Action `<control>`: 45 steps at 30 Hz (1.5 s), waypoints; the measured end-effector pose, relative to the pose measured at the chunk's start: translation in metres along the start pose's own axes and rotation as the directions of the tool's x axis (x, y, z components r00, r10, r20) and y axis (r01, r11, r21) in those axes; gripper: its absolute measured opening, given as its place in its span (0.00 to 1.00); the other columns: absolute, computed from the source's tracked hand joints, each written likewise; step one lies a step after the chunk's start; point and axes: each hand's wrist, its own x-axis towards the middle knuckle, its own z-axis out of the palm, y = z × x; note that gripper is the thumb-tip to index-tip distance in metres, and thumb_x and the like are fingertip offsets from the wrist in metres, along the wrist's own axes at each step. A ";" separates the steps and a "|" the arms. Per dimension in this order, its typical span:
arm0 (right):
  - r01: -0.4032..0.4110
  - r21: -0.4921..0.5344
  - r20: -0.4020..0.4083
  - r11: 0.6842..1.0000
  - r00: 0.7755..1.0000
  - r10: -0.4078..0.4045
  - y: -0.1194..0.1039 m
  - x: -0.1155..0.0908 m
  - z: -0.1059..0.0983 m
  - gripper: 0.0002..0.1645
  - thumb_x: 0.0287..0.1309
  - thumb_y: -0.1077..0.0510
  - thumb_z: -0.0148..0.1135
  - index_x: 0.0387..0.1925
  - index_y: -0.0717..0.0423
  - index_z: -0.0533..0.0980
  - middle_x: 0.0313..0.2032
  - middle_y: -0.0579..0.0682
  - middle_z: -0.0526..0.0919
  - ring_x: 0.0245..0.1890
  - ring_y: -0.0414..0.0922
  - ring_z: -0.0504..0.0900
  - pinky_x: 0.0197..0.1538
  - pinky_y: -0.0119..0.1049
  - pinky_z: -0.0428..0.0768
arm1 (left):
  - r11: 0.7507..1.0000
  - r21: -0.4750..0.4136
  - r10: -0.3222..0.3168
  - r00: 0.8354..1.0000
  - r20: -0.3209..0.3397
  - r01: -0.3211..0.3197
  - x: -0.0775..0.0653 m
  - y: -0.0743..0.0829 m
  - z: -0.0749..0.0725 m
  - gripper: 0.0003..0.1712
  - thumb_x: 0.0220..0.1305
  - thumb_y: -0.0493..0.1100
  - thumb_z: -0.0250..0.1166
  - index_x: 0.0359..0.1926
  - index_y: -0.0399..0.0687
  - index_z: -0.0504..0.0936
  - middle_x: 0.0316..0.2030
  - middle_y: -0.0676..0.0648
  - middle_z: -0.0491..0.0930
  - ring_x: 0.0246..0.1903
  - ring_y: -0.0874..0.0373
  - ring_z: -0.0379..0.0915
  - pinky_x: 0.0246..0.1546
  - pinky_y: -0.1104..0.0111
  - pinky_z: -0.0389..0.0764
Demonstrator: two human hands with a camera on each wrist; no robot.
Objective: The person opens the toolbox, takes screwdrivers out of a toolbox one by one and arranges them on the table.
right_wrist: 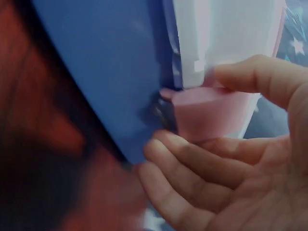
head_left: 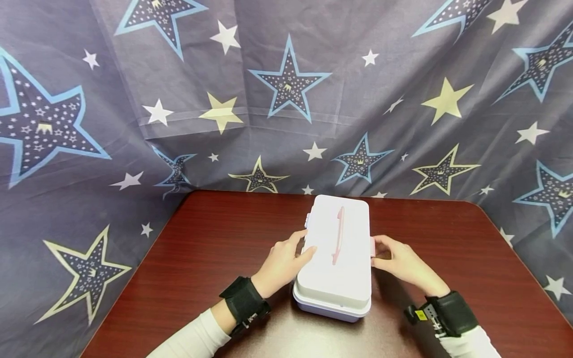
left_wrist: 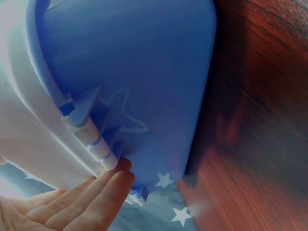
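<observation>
A storage box with a white lid (head_left: 355,283), a blue body (left_wrist: 149,62) and a pink carry handle (head_left: 338,236) stands closed on the table. My left hand (head_left: 279,263) rests against its left side, the thumb over the lid edge and the nearly straight fingers at a white and blue hinge (left_wrist: 89,137). On the opposite side, my right hand (head_left: 403,261) pinches the pink latch (right_wrist: 211,113), thumb at its upper edge and fingers curled beneath. The latch sticks out from the box's side in the head view.
The box stands on a dark red wood-grain table (head_left: 233,223) with a rounded far right corner. A grey star-print curtain (head_left: 286,149) hangs close behind the table and along both sides.
</observation>
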 end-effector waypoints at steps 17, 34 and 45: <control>0.161 -0.303 0.008 0.939 0.986 -0.166 0.035 0.000 0.003 0.25 0.37 0.57 0.77 0.40 0.56 0.76 0.32 0.43 0.76 0.31 0.38 0.72 0.31 0.31 0.72 | 1.000 0.007 0.015 1.000 -0.011 -0.015 0.002 -0.004 0.003 0.35 0.65 0.64 0.54 0.63 0.45 0.69 0.15 0.56 0.66 0.18 0.65 0.62 0.28 0.70 0.70; 0.151 -0.285 -0.015 0.947 0.987 -0.162 0.044 0.020 0.041 0.32 0.37 0.50 0.78 0.46 0.59 0.78 0.37 0.46 0.79 0.42 0.48 0.79 0.47 0.47 0.79 | 0.897 0.392 0.225 0.974 -0.009 -0.203 0.024 0.033 -0.032 0.25 0.64 0.61 0.58 0.44 0.43 0.80 0.26 0.49 0.80 0.27 0.56 0.77 0.24 0.65 0.77; 0.140 -0.298 -0.011 0.944 0.989 -0.150 0.041 0.020 0.043 0.31 0.38 0.51 0.78 0.46 0.59 0.78 0.36 0.47 0.80 0.40 0.46 0.79 0.45 0.46 0.79 | 0.914 0.331 0.081 0.904 0.421 -0.236 0.081 0.090 -0.030 0.28 0.64 0.62 0.57 0.13 0.53 0.78 0.09 0.55 0.65 0.13 0.63 0.64 0.15 0.72 0.60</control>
